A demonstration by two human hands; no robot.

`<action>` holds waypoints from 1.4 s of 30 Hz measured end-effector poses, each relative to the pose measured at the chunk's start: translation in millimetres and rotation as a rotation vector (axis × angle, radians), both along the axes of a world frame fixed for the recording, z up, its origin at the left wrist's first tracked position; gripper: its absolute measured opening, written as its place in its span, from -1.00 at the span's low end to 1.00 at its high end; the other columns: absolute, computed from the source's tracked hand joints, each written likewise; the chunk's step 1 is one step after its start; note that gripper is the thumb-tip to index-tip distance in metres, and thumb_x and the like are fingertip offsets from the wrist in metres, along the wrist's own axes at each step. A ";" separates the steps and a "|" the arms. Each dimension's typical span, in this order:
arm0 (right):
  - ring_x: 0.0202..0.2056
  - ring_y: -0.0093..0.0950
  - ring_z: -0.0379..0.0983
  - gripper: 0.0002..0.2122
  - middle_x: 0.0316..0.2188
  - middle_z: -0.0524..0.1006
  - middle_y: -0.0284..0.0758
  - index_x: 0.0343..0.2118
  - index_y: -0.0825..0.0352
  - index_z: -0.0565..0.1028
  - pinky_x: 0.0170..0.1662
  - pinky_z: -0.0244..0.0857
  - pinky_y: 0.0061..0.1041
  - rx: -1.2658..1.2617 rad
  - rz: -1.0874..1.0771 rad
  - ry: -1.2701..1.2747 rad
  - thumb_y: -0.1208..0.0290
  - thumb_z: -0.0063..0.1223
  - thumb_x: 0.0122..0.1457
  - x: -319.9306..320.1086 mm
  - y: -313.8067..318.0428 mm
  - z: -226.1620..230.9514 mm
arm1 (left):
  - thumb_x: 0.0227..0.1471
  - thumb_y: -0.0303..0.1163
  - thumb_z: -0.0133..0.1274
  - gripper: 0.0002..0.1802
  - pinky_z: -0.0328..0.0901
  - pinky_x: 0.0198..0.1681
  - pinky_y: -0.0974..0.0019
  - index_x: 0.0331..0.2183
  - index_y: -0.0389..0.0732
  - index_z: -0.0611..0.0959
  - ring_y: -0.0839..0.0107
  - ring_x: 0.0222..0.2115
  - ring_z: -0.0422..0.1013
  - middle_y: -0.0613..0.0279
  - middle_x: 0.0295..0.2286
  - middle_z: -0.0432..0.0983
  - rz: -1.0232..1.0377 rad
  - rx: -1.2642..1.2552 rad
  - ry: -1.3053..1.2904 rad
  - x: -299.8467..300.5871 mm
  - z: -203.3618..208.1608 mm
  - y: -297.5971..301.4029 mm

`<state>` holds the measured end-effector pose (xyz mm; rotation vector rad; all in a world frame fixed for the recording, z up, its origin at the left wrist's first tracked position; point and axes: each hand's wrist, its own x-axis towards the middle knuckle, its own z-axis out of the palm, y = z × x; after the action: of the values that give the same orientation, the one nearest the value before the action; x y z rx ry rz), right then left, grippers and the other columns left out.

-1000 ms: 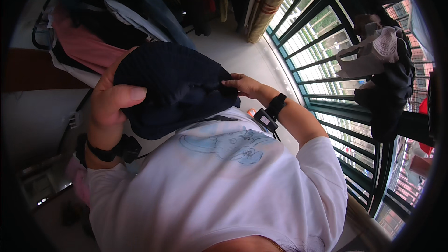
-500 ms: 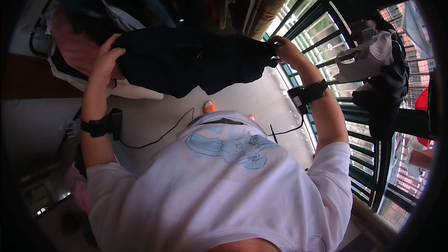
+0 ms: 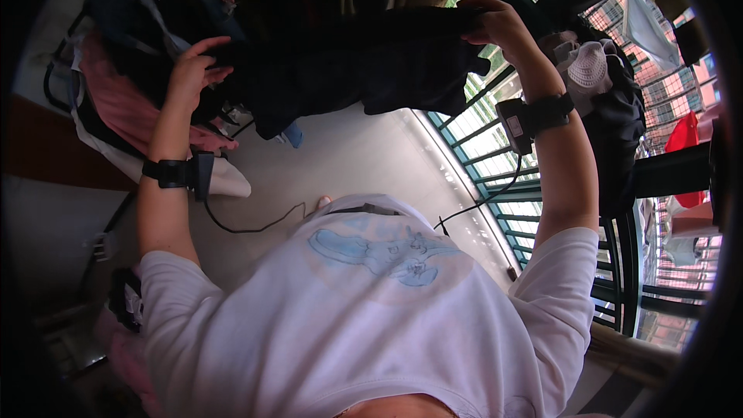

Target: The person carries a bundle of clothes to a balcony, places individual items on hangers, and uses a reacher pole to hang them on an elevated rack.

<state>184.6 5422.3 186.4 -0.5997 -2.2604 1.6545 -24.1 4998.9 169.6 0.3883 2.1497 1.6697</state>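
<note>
A dark, nearly black garment (image 3: pixel 364 70) is stretched sideways between my two hands, its lower edge hanging loose in uneven folds. Its exact kind is hard to tell in the shadow. My left hand (image 3: pixel 193 73) grips its left end, thumb and fingers curled at the cloth. At the other end, my right hand (image 3: pixel 499 27) pinches the upper right corner, higher than the left one. Both arms reach forward, each with a black strapped device on the forearm, the left device (image 3: pixel 182 173) and the right device (image 3: pixel 534 122) trailing cables.
Pink cloth (image 3: pixel 116 101) and other clothes are heaped at the left. Dark clothes hang at the far side. Green railings (image 3: pixel 495 155) run along the right, with a white knitted item (image 3: pixel 588 68) and dark clothing hanging by them. A pale tiled floor (image 3: pixel 333 155) lies below.
Both hands have risen and moved farther away, the right one most, lifting the garment with them. More floor shows beneath it, and the orange footwear has mostly gone from sight.
</note>
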 end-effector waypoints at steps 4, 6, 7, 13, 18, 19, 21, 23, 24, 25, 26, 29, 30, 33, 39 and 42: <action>-0.24 -0.45 0.43 -0.62 -0.24 0.46 -0.27 -0.18 0.34 0.46 -0.20 0.32 -0.57 0.192 -0.078 0.551 0.75 -0.27 -0.07 17.9 -15.3 -0.9 | 0.01 -0.61 -0.24 -0.54 0.31 -0.15 0.36 0.00 -0.20 0.38 0.38 -0.07 0.25 0.11 -0.05 0.26 0.161 0.408 0.413 35.8 12.1 5.6; -0.23 -0.35 0.42 -0.63 -0.26 0.45 -0.24 -0.22 0.33 0.47 -0.16 0.30 -0.51 0.602 -0.108 0.546 0.75 -0.26 -0.10 35.7 -36.8 -35.2 | -0.03 -0.63 -0.16 -0.53 0.34 -0.25 0.42 -0.01 -0.25 0.37 0.37 -0.20 0.38 0.14 -0.13 0.34 0.090 0.231 0.592 42.8 -15.6 -11.1; -0.22 -0.28 0.42 -0.64 -0.26 0.44 -0.21 -0.24 0.32 0.48 -0.14 0.29 -0.47 0.810 -0.059 0.401 0.75 -0.25 -0.11 52.5 -44.2 -71.6 | -0.07 -0.61 -0.03 -0.55 0.38 -0.40 0.44 -0.05 -0.29 0.41 0.37 -0.43 0.47 0.17 -0.25 0.44 -0.034 -0.203 0.280 41.1 -41.4 -25.8; -0.41 -0.38 0.44 -0.77 -0.52 0.51 -0.20 -0.40 0.34 0.51 -0.31 0.28 -0.48 0.396 0.146 -0.307 0.59 -0.18 -0.14 80.2 -37.2 -120.8 | -0.05 -0.41 0.03 -0.71 0.29 -0.55 0.37 -0.20 -0.21 0.55 0.42 -0.65 0.42 0.13 -0.56 0.50 -0.294 -0.701 0.204 47.7 -63.3 -45.5; -0.43 -0.44 0.43 -0.75 -0.53 0.51 -0.22 -0.36 0.33 0.51 -0.32 0.29 -0.48 0.374 0.233 -0.531 0.57 -0.20 -0.12 44.1 -57.6 -97.9 | -0.03 -0.45 -0.02 -0.68 0.27 -0.50 0.38 -0.16 -0.03 0.55 0.49 -0.57 0.40 0.23 -0.52 0.50 -0.269 -0.694 0.172 40.8 -69.1 -73.4; -0.43 -0.43 0.43 -0.75 -0.52 0.51 -0.22 -0.36 0.33 0.51 -0.33 0.29 -0.48 0.364 0.215 -0.586 0.57 -0.20 -0.11 37.6 -66.7 -93.3 | -0.04 -0.50 -0.05 -0.66 0.28 -0.52 0.44 -0.14 -0.06 0.53 0.52 -0.58 0.39 0.26 -0.51 0.49 -0.314 -0.661 0.089 42.7 -61.9 -78.8; -0.40 -0.38 0.44 -0.76 -0.48 0.52 -0.16 -0.35 0.32 0.52 -0.29 0.29 -0.44 0.474 0.281 -0.644 0.54 -0.17 -0.09 24.0 -66.5 -102.1 | -0.06 -0.54 -0.06 -0.66 0.28 -0.56 0.51 -0.16 -0.10 0.54 0.57 -0.60 0.36 0.31 -0.50 0.48 -0.338 -0.554 -0.096 51.8 -35.9 -81.8; -0.56 -0.51 0.40 -0.81 -0.63 0.47 -0.32 -0.36 0.37 0.50 -0.48 0.28 -0.51 0.449 0.415 -0.633 0.47 -0.08 -0.03 9.2 -66.9 -114.0 | -0.08 -0.46 0.04 -0.72 0.28 -0.59 0.54 -0.22 -0.16 0.56 0.65 -0.62 0.33 0.40 -0.58 0.40 -0.394 -0.343 -0.111 63.9 -17.6 -89.0; -0.38 -0.38 0.47 -0.62 -0.44 0.52 -0.21 -0.12 0.32 0.42 -0.29 0.34 -0.45 0.546 0.634 -0.728 0.33 0.05 -0.06 -2.6 -68.9 -107.9 | -0.08 -0.43 0.06 -0.74 0.28 -0.59 0.54 -0.24 -0.17 0.57 0.65 -0.61 0.32 0.42 -0.59 0.40 -0.379 -0.326 -0.097 70.9 -13.3 -92.2; -0.15 -0.23 0.40 -0.37 -0.21 0.47 -0.08 0.05 0.27 0.26 -0.06 0.25 -0.38 0.773 0.712 -0.654 0.21 0.17 -0.13 -10.2 -61.9 -124.2 | -0.08 -0.40 0.07 -0.75 0.27 -0.59 0.55 -0.27 -0.19 0.58 0.66 -0.61 0.32 0.43 -0.59 0.40 -0.380 -0.304 -0.079 75.4 -11.0 -92.3; -0.01 -0.15 0.27 -0.25 -0.08 0.37 0.00 0.10 0.28 0.19 0.05 0.13 -0.33 0.725 0.719 -0.752 0.13 0.23 -0.19 -34.6 -79.7 -105.7 | -0.08 -0.36 0.09 -0.78 0.25 -0.60 0.54 -0.32 -0.22 0.59 0.69 -0.62 0.32 0.45 -0.61 0.39 -0.381 -0.271 0.036 82.5 -6.8 -88.9; -0.22 -0.20 0.43 -0.59 -0.31 0.49 -0.07 -0.16 0.36 0.43 -0.15 0.31 -0.38 0.795 0.559 -0.204 0.20 0.10 -0.05 -109.8 -120.2 -79.1 | -0.21 -0.36 0.13 -0.81 0.29 -0.49 0.37 -0.44 -0.20 0.61 0.32 -0.56 0.44 0.16 -0.54 0.50 -0.355 -0.248 0.755 93.5 5.1 -80.1; -0.31 -0.21 0.46 -0.69 -0.40 0.53 -0.15 -0.27 0.32 0.48 -0.23 0.34 -0.37 0.763 0.507 -0.145 0.20 0.03 0.00 -136.1 -149.5 -49.2 | -0.27 -0.34 0.15 -0.82 0.31 -0.46 0.31 -0.48 -0.16 0.61 0.21 -0.52 0.42 0.16 -0.54 0.49 -0.304 -0.320 0.696 97.5 13.7 -79.3; -0.32 -0.14 0.43 -0.73 -0.41 0.51 -0.13 -0.33 0.29 0.49 -0.27 0.33 -0.34 0.786 0.458 0.016 0.20 -0.12 0.08 -210.4 -192.6 -2.0 | -0.31 -0.29 0.18 -0.80 0.30 -0.48 0.31 -0.49 -0.09 0.62 0.24 -0.55 0.42 0.22 -0.57 0.47 -0.283 -0.404 0.762 92.5 14.1 -92.0; -0.30 -0.12 0.43 -0.72 -0.38 0.51 -0.11 -0.31 0.28 0.49 -0.23 0.32 -0.30 0.738 0.262 0.248 0.19 -0.16 0.10 -342.9 -202.6 24.3 | -0.39 -0.43 0.19 -0.72 0.28 -0.55 0.35 -0.44 -0.12 0.62 0.30 -0.60 0.39 0.22 -0.59 0.43 -0.139 -0.328 0.741 85.7 17.5 -139.8; -0.21 -0.13 0.40 -0.69 -0.28 0.49 -0.10 -0.24 0.27 0.47 -0.17 0.31 -0.29 0.757 0.185 0.295 0.18 -0.14 0.08 -390.0 -203.8 16.8 | -0.42 -0.45 0.20 -0.71 0.27 -0.55 0.35 -0.45 -0.13 0.62 0.29 -0.60 0.39 0.18 -0.59 0.42 -0.021 -0.355 0.725 86.6 19.0 -170.7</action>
<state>-205.4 5218.5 203.2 0.0359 -2.4979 0.7519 62.5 4828.1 188.6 1.0183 2.8633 1.1918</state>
